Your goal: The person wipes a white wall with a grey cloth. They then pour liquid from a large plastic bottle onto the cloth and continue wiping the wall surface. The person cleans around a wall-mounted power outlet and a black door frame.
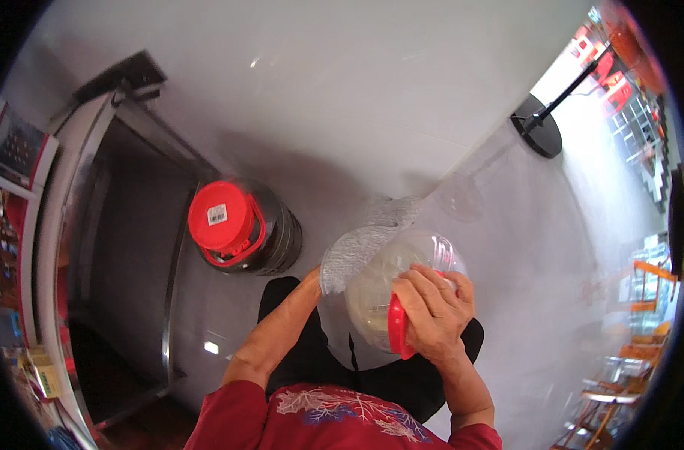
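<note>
I hold a clear plastic jar (402, 262) with pale contents in front of my body. My right hand (432, 311) lies over its near side, fingers closed on the jar's red handle (396, 326). A white mesh cloth (353, 255) is draped over the jar's left side. My left hand (312, 279) reaches the jar from the left; only the wrist shows, and the fingers are hidden behind the cloth and jar.
A big clear jug with a red lid and red handle (225, 221) stands on the pale floor to the left. A dark metal-framed doorway (124, 247) runs along the left. A black round stand base (541, 135) sits at the upper right, with orange racks (642, 300) at the right.
</note>
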Demonstrator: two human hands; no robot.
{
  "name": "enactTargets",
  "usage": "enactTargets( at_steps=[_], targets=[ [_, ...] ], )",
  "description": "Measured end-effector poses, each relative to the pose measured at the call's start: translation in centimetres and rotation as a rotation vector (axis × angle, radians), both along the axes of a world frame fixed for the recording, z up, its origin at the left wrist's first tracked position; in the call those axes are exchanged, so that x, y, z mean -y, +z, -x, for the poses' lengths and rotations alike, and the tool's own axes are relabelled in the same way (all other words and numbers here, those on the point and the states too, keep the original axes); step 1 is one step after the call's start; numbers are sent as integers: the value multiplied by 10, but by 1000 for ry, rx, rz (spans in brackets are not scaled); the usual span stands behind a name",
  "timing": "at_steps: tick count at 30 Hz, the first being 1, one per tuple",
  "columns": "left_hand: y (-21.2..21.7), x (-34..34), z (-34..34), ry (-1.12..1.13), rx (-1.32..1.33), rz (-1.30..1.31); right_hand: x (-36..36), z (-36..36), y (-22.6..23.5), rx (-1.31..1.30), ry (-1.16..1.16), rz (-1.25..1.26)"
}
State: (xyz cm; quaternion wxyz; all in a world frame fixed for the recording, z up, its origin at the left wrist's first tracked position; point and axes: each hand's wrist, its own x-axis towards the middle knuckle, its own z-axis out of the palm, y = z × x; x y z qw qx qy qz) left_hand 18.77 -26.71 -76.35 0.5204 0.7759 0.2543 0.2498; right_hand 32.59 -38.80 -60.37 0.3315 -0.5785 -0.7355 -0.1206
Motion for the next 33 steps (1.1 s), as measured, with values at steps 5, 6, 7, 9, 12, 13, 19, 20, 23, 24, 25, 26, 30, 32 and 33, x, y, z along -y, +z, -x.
enactTargets(
  at_steps=[5,6,7,9,12,13,19,20,23,24,25,26,30,32,33],
  targets=[
    [36,-19,-37,-149,68,434,7,-24,2,-387,201,129],
    [42,-22,-46,-157,90,517,7,-32,4,-545,277,184],
    [50,-26,-60,-184,99,570,5,-48,9,-757,323,209],
    [69,-29,-78,-199,76,599,-6,-74,4,-838,95,86],
    [90,-22,-95,-270,-65,422,-37,-93,-7,-696,91,174],
    [84,-21,-95,-249,5,251,-40,-89,-22,-615,69,298],
    [87,-54,-38,161,223,837,-59,-85,-47,-319,10,1008],
    [91,-48,-31,356,178,742,-62,-94,-56,-381,30,995],
    [99,-24,-11,515,64,527,-63,-123,-99,-628,111,934],
    [98,-11,-4,403,28,421,-52,-138,-107,-754,138,902],
    [94,5,3,291,-5,316,-43,-149,-112,-878,166,867],
    [89,22,9,286,-68,205,-34,-152,-106,-952,149,864],
    [96,78,6,7,-213,-413,28,-139,-109,-937,94,570],
    [103,97,-13,47,-265,-498,54,-121,-111,-694,57,338],
    [100,102,-15,85,-261,-497,64,-109,-97,-534,36,248]
  ],
)
